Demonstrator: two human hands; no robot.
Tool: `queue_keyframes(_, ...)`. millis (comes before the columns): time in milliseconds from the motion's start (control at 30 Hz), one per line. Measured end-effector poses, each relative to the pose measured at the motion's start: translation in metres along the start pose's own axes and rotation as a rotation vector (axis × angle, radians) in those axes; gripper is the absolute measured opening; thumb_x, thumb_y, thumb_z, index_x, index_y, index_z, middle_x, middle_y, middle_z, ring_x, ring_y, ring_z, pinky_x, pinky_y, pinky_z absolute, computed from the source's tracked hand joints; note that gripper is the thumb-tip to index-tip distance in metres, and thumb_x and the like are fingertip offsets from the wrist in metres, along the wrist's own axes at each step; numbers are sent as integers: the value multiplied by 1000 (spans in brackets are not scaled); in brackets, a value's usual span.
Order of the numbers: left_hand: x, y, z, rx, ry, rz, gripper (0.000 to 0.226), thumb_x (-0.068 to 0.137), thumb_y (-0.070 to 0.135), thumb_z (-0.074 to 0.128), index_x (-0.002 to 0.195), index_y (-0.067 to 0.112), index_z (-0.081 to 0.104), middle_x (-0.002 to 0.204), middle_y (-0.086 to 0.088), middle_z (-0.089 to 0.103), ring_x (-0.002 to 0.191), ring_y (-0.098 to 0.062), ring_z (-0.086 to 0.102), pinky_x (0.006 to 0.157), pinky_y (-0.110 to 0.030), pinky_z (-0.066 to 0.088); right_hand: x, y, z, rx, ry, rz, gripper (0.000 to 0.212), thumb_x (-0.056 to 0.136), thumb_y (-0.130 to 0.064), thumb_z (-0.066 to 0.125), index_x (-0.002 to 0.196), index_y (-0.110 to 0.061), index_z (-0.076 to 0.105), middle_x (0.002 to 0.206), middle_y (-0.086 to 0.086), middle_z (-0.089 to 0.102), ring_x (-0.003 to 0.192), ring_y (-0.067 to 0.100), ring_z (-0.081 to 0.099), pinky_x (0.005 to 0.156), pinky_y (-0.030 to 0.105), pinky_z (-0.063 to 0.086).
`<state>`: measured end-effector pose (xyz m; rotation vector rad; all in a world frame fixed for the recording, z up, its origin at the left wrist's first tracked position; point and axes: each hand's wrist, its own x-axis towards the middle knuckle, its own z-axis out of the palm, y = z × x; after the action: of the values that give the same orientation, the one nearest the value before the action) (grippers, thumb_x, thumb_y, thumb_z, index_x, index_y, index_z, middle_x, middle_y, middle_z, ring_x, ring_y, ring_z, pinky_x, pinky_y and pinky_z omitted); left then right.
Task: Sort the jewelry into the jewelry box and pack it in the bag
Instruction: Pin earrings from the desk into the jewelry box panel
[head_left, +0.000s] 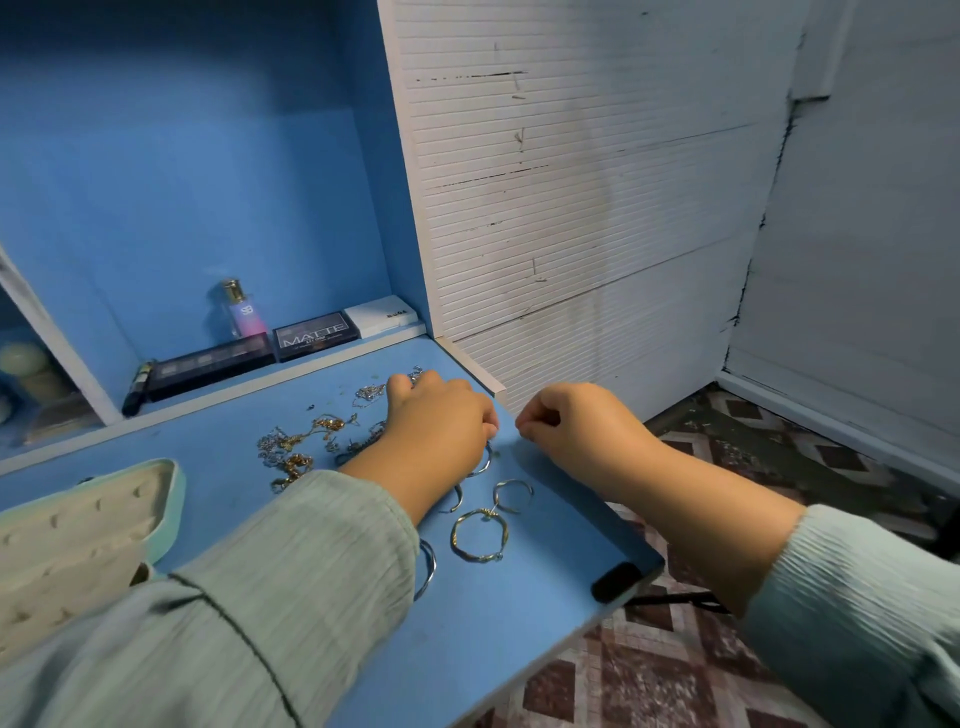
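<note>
While both curled hands, left hand and right hand, pinch something unclear, two bangles lie wholly visible.

Both arms wear loose, pale mint-green sleeves in a finely ribbed, crinkly fabric; the left sleeve has a thin dark seam line running across it. The right sleeve gathers at the cuff; both hands are bare, no rings or bracelets on.
</note>
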<state>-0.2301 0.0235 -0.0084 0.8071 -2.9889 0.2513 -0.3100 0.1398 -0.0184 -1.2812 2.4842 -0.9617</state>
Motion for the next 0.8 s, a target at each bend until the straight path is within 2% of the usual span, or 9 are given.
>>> queue_keyframes(233, 8, 7, -1, 113, 18, -30, 15, 92, 36, 51, 92, 38, 65, 99, 13, 59, 107, -16, 41, 83, -37, 20, 2, 1, 0, 11, -24, 13, 18, 92, -17, 52, 101, -16, 67, 88, -5, 58, 80, 10, 52, 60, 15, 37)
queue_keyframes(367, 11, 12, -1, 180, -9, -53, 19, 91, 28, 47, 95, 32, 64, 95, 12, 56, 98, -16, 39, 77, -36, 15, 0, -1, -2, 12, -39, 20, 20, 93, -17, 52, 106, -17, 66, 98, -3, 63, 83, 9, 52, 69, 18, 38)
queue_keyframes(433, 10, 13, -1, 175, 2, -50, 21, 90, 22, 46, 96, 30, 64, 94, 10, 56, 94, -17, 38, 77, -36, 16, -1, -1, -3, 13, -35, 25, 22, 93, -15, 51, 108, -17, 66, 94, -5, 60, 83, 9, 51, 69, 17, 37)
queue_keyframes(533, 4, 10, -7, 47, 45, -84, 26, 93, 23, 38, 99, 28, 63, 99, 7, 60, 101, -19, 45, 79, -36, 19, -3, -3, -3, 53, 0, 36, 22, 92, -13, 51, 109, -17, 65, 81, -11, 52, 79, 10, 51, 58, 13, 36)
queue_keyframes(633, -8, 5, -18, -140, 67, -135, 25, 94, 26, 38, 98, 27, 63, 97, 6, 63, 100, -21, 51, 79, -34, 23, -5, -13, -6, 82, -3, 39, 24, 91, -13, 51, 113, -14, 62, 86, -5, 56, 81, 14, 55, 65, 19, 43)
queue_keyframes(733, -24, -1, -26, -321, 65, -169, 21, 92, 21, 42, 84, 28, 60, 86, 3, 63, 91, -24, 56, 76, -32, 34, -9, -25, -10, 145, -11, 33, 19, 90, -12, 53, 105, -13, 64, 73, -4, 59, 71, 15, 58, 75, 28, 50)
queue_keyframes(800, -39, -6, -32, -386, 84, -201, 20, 94, 23, 43, 80, 28, 56, 91, 2, 65, 92, -25, 57, 75, -31, 40, -14, -36, -10, 181, -10, 24, 14, 90, -13, 54, 99, -14, 65, 67, -5, 60, 66, 14, 58, 76, 31, 51)
